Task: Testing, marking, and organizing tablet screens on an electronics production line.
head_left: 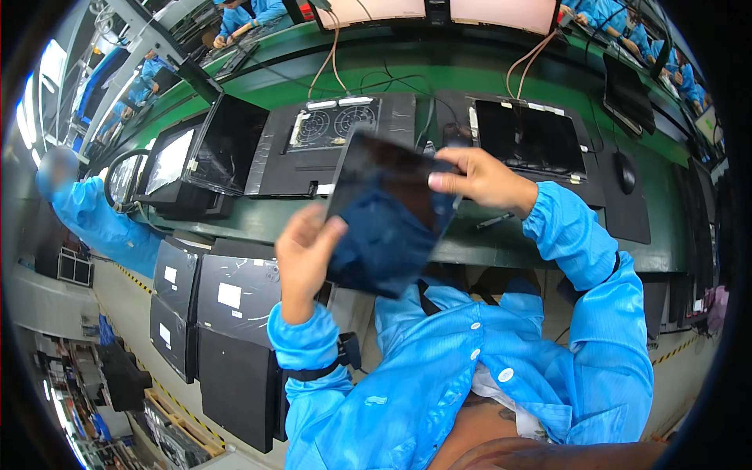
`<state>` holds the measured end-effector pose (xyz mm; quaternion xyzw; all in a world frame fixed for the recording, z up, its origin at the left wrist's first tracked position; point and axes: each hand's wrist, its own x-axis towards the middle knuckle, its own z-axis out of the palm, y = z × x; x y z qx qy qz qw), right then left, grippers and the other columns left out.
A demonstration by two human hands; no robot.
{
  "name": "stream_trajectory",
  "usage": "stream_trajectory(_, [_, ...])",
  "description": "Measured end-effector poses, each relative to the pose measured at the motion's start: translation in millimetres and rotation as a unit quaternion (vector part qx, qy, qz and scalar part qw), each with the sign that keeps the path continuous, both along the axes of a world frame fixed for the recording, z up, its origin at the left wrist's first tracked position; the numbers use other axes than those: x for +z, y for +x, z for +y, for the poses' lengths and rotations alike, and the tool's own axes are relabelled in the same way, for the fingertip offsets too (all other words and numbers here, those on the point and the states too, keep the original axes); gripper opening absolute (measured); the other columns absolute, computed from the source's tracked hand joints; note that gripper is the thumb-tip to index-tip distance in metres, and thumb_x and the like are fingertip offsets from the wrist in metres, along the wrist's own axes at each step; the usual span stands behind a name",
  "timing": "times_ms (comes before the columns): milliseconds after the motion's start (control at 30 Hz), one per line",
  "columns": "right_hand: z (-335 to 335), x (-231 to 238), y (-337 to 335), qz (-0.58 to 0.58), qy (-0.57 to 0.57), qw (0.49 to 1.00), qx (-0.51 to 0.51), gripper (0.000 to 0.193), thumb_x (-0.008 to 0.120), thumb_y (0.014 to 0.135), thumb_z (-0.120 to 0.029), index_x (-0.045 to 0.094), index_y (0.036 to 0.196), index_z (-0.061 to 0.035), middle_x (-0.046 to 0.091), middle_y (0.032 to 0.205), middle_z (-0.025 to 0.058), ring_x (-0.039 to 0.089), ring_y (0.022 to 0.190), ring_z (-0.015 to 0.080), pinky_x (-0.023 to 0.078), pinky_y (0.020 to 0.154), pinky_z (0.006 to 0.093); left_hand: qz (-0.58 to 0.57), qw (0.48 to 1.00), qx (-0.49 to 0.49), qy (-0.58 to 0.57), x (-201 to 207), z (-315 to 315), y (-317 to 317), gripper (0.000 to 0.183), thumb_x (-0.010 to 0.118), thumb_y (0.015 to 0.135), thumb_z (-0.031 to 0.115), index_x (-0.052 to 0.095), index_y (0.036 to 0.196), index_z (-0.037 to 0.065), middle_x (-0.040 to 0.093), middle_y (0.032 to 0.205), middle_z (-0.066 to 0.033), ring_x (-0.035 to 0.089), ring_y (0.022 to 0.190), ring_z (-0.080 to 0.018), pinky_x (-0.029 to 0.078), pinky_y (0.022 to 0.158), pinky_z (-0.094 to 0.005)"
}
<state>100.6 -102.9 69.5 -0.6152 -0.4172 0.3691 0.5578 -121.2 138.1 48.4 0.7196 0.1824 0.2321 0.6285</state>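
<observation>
I hold a dark, glossy flat panel (388, 215), like a tablet screen, tilted up in front of me over the green workbench (548, 86). My left hand (304, 254) grips its lower left edge with the thumb on the face. My right hand (478, 178) pinches the upper right edge. The panel's surface reflects blue fabric. Both forearms wear blue sleeves, and a black wrist strap (317, 370) sits on the left one.
On the bench lie an opened black device with two fans (333, 125), another black unit (529, 137), a mouse (624, 172) and cables. A stack of black panels (227, 313) stands at my lower left. Another person in blue (94, 219) is at the left.
</observation>
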Motion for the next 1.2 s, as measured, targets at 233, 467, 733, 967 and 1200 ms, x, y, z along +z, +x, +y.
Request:
stream_trajectory(233, [91, -30, 4, 0.375, 0.14, 0.899, -0.177, 0.039, 0.062, 0.103, -0.017, 0.047, 0.135, -0.0016, 0.059, 0.127, 0.0091, 0.063, 0.115, 0.0247, 0.056, 0.101, 0.0524, -0.098, 0.901, 0.278, 0.317, -38, 18, 74, 0.06, 0.073, 0.094, 0.018, 0.047, 0.144, -0.005, 0.047, 0.147, -0.024, 0.045, 0.139, -0.0368, 0.034, 0.117, -0.0446])
stream_trajectory(467, [144, -53, 15, 0.426, 0.1, 0.852, -0.287, 0.045, 0.061, 0.102, -0.01, 0.039, 0.138, 0.0046, 0.049, 0.133, 0.0133, 0.06, 0.119, 0.0294, 0.059, 0.099, 0.0537, 0.073, 0.887, 0.229, 0.394, -76, 42, 107, 0.089, 0.071, 0.09, 0.056, 0.045, 0.146, -0.008, 0.039, 0.152, -0.0341, 0.032, 0.147, -0.046, 0.016, 0.123, -0.0605])
stream_trajectory(733, [109, -11, 40, 0.037, -0.232, 0.958, -0.163, 0.055, 0.067, 0.095, -0.039, 0.061, 0.116, 0.012, 0.07, 0.1, 0.0237, 0.073, 0.097, 0.0341, 0.062, 0.082, 0.0405, 0.094, 0.854, 0.236, 0.454, -95, 43, 111, 0.09, 0.074, 0.087, 0.058, 0.05, 0.144, -0.008, 0.035, 0.158, -0.0319, 0.031, 0.15, -0.0429, 0.014, 0.124, -0.0558])
stream_trajectory(967, [104, -45, 0, -0.528, -0.19, 0.82, -0.113, 0.046, 0.073, 0.088, -0.031, 0.061, 0.115, 0.0045, 0.062, 0.106, 0.0256, 0.07, 0.088, 0.0404, 0.059, 0.075, 0.0479, 0.122, 0.844, 0.234, 0.467, -94, 41, 108, 0.089, 0.075, 0.086, 0.058, 0.051, 0.145, -0.005, 0.037, 0.157, -0.0304, 0.03, 0.15, -0.0423, 0.016, 0.125, -0.0542])
stream_trajectory(1200, [106, -56, -5, -0.597, -0.127, 0.77, -0.187, 0.046, 0.071, 0.078, -0.013, 0.06, 0.117, 0.0075, 0.063, 0.103, 0.025, 0.071, 0.085, 0.0337, 0.06, 0.065, 0.0404, 0.129, 0.847, 0.218, 0.467, -90, 39, 109, 0.085, 0.074, 0.088, 0.055, 0.051, 0.145, -0.003, 0.038, 0.156, -0.0303, 0.034, 0.146, -0.0464, 0.02, 0.123, -0.0564])
